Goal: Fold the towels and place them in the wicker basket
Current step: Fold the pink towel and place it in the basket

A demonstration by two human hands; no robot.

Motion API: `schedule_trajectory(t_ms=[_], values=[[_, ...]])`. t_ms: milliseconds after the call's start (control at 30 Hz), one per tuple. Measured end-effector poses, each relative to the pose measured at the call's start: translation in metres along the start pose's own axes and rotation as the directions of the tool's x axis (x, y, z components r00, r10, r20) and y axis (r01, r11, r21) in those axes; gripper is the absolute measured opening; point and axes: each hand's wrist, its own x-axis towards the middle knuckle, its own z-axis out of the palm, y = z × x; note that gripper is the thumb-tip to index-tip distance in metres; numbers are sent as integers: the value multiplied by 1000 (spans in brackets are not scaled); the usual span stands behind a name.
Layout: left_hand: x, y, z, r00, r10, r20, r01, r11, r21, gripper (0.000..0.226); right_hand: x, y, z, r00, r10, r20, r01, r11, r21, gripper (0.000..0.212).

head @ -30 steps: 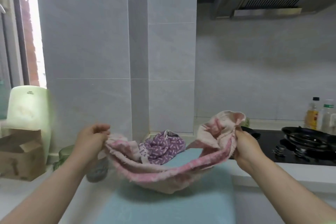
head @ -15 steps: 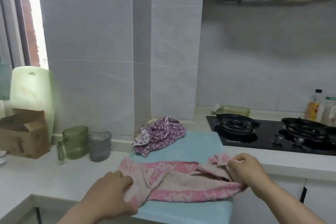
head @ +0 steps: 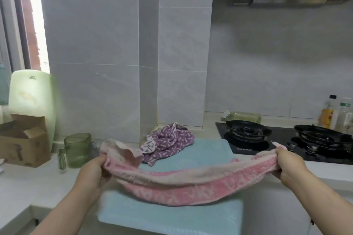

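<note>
A pink towel [head: 187, 183] hangs stretched between my two hands above a light blue towel [head: 172, 213] spread flat on the counter. My left hand [head: 93, 172] grips its left end, where a loose corner flops over. My right hand [head: 290, 166] grips the right end. The towel sags in the middle and is bunched lengthwise. A crumpled purple towel [head: 168, 143] with white marks lies at the far end of the blue towel, against the wall. No wicker basket is in view.
A green glass mug [head: 76, 150] and a grey glass stand left of the towels. A cardboard box [head: 23, 141] and a pale green board [head: 31, 97] sit at far left. A black gas hob [head: 282, 141] and bottles [head: 336, 114] are on the right.
The pink towel lay bunched on the blue towel half a second ago; both hands have lifted it and pulled it out wide, left hand to the left, right hand to the right.
</note>
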Motion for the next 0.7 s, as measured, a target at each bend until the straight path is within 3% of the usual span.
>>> schedule_trajectory(t_ms=[67, 133, 300, 400, 567, 700], values=[[-1, 9, 5, 999, -46, 1, 44, 954, -296, 21, -2, -4, -1, 999, -31, 40, 30, 999, 21, 18], [-6, 15, 11, 999, 40, 30, -27, 931, -363, 26, -8, -9, 2, 991, -89, 96, 88, 996, 13, 17], [-34, 9, 29, 977, 45, 210, -4, 981, -193, 45, -47, -7, 27, 926, -169, 337, 166, 985, 38, 18], [-57, 5, 47, 932, 45, 360, -28, 998, -52, 34, -77, 7, 49, 858, -203, 471, 241, 970, -20, 21], [-73, -7, 66, 842, 113, 528, -256, 944, 206, 7, -116, 39, 79, 780, -94, 619, 162, 985, -55, 28], [-74, -2, 65, 805, 162, 571, -398, 861, 317, 23, -121, 54, 88, 748, -168, 642, 342, 926, -156, 28]])
